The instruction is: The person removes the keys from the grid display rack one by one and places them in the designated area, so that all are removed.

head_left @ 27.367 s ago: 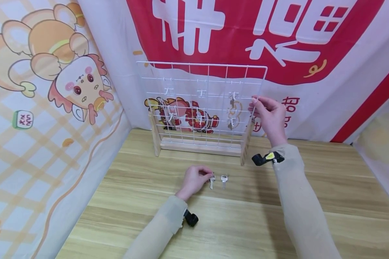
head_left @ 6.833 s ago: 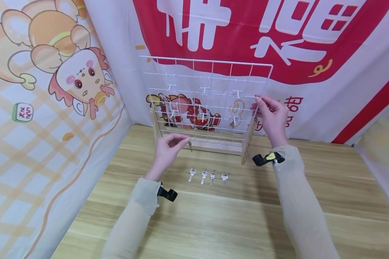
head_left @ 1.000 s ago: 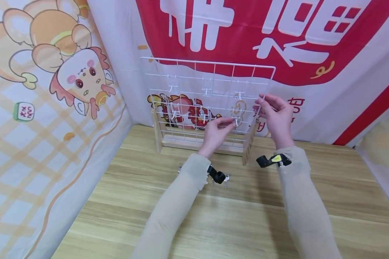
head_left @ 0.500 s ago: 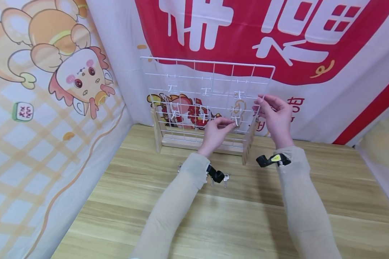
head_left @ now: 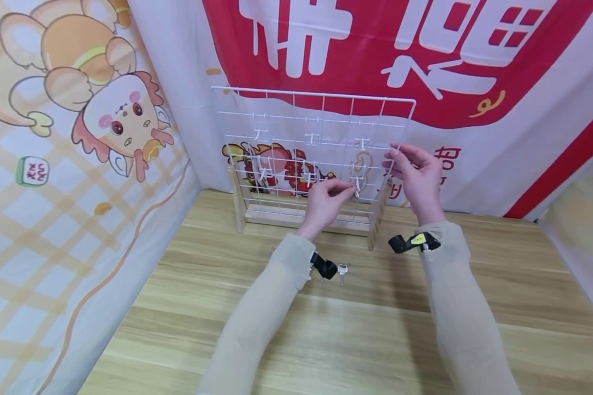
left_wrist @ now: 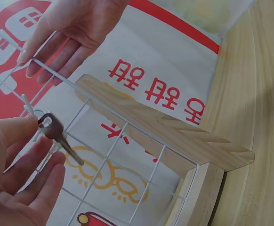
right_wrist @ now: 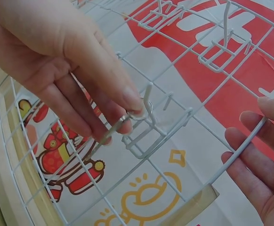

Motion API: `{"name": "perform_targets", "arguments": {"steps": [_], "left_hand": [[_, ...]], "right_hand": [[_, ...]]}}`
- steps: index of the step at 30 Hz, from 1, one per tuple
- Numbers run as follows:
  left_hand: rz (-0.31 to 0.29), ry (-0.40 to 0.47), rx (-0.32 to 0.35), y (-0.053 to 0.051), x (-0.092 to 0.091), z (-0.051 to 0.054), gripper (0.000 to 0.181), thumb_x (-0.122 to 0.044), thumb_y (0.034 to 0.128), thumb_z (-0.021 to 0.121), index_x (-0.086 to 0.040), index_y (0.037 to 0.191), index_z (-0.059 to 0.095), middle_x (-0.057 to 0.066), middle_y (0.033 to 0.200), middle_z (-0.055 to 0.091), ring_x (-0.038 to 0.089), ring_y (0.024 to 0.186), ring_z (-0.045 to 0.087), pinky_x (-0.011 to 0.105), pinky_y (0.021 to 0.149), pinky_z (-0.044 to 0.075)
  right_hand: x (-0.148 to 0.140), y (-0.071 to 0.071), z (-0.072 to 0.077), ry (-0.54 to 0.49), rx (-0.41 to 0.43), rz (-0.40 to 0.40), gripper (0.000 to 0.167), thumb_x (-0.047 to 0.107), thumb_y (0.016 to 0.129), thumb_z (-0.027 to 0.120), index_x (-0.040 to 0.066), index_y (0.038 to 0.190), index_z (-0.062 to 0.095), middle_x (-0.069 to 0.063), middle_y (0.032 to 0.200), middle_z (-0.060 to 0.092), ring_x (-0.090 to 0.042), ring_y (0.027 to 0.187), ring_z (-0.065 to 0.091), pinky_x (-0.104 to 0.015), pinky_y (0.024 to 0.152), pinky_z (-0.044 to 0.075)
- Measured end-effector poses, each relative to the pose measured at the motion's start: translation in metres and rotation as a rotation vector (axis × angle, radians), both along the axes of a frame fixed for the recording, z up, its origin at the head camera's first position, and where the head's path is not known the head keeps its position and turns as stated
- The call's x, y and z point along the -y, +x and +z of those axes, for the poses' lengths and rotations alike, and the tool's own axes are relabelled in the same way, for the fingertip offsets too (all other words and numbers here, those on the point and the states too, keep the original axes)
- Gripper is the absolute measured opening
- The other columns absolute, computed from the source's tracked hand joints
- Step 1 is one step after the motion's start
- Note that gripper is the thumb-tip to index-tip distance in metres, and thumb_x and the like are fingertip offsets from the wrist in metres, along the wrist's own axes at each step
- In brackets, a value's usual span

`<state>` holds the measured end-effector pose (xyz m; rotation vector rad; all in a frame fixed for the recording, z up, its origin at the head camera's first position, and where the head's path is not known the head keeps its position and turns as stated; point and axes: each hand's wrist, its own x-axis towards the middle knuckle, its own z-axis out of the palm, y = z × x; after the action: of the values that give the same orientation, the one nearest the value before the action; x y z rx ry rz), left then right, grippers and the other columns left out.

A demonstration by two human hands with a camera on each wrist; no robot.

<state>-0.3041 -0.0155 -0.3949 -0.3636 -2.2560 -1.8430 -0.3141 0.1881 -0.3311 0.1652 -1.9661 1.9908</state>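
Observation:
At the lower right hook point(head_left: 358, 181) of a white wire grid rack point(head_left: 310, 95), my left hand point(head_left: 323, 203) pinches a key's ring between thumb and fingers. In the left wrist view the dark-headed key point(left_wrist: 52, 126) hangs point down from the fingertips. In the right wrist view its ring point(right_wrist: 140, 116) lies around or against the white hook point(right_wrist: 149, 100); I cannot tell which. My right hand point(head_left: 421, 178) holds the rack's right edge with thumb and fingers. A loose key point(head_left: 342, 270) lies on the table; others are partly hidden behind the left wrist.
The rack stands in a wooden base point(head_left: 306, 220) on the wooden table point(head_left: 375, 340). Other hooks, such as the upper right hook point(head_left: 362, 144), carry no key. A printed cloth point(head_left: 474, 164) hangs close behind the rack.
The upper right hook held a key 27 seconds ago and is now bare; more keys came to lie on the table. Since 6.8 seconds ago the left hand has moved right to the lower right hook.

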Motion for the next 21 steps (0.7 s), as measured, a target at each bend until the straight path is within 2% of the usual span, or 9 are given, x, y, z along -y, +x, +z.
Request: {"name": "perform_targets", "arguments": {"steps": [5, 15, 21], "left_hand": [[-0.027, 0.027, 0.010, 0.009, 0.008, 0.001, 0.012, -0.021, 0.0928, 0.078, -0.013, 0.102, 0.078, -0.007, 0.098, 0.072, 0.011, 0.088, 0.065, 0.026, 0.078, 0.056], [-0.061, 0.071, -0.064, 0.028, 0.027, 0.014, 0.015, -0.024, 0.0917, 0.079, -0.013, 0.102, 0.078, -0.005, 0.097, 0.074, 0.015, 0.087, 0.068, 0.030, 0.079, 0.058], [-0.054, 0.064, -0.067, 0.039, 0.048, 0.010, 0.014, -0.025, 0.0911, 0.080, -0.014, 0.101, 0.078, -0.005, 0.096, 0.075, 0.016, 0.086, 0.068, 0.032, 0.078, 0.057]], "right_hand": [[0.000, -0.002, 0.000, 0.003, 0.002, 0.001, 0.040, 0.034, 0.090, 0.078, 0.012, 0.124, 0.074, -0.013, 0.118, 0.072, -0.022, 0.100, 0.072, -0.029, 0.089, 0.057], [0.000, -0.004, 0.000, 0.006, 0.007, 0.000, 0.043, 0.033, 0.090, 0.078, 0.009, 0.126, 0.072, -0.012, 0.116, 0.072, -0.023, 0.100, 0.072, -0.030, 0.089, 0.057], [-0.001, -0.003, -0.001, 0.006, 0.024, 0.004, 0.042, 0.034, 0.090, 0.078, 0.013, 0.125, 0.073, -0.011, 0.117, 0.072, -0.022, 0.102, 0.072, -0.028, 0.090, 0.056]]}}
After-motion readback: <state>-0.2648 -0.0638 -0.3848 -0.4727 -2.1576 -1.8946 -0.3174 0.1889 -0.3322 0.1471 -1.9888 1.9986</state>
